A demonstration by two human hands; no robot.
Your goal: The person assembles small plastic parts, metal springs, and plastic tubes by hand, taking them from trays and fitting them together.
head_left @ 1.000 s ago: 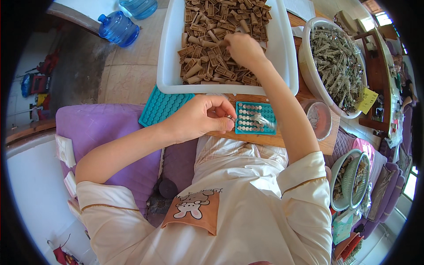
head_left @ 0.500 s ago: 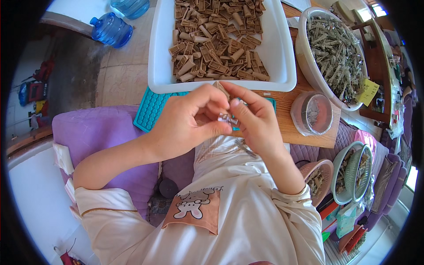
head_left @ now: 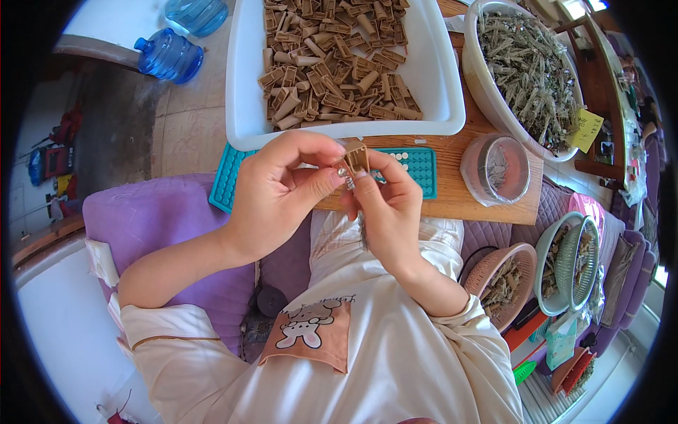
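Observation:
My left hand (head_left: 279, 194) and my right hand (head_left: 388, 215) meet in front of me above the table's near edge. Between them is a hollow brown plastic piece (head_left: 359, 158), its open side facing up. My right thumb and fingers are closed on it. With thumb and forefinger my left hand pinches a small shiny part with red and silver bits (head_left: 343, 172) against the brown piece; its exact kind is too small to tell. A thin greyish strand (head_left: 363, 230) hangs below my right hand. Behind my hands lies a teal dimpled tray (head_left: 424, 169) holding several small white discs.
A white tub (head_left: 445, 116) of brown plastic pieces stands beyond my hands. To the right are a large basin (head_left: 477, 74) full of clear-and-silver parts and a small round container (head_left: 519, 169). Pink (head_left: 524, 258) and green baskets (head_left: 592, 247) sit lower right. Blue water bottles (head_left: 169, 56) stand far left.
My hands have turned, so the hollow of the brown piece now shows between them. My right hand has shifted slightly down and left. The whole view has moved a little.

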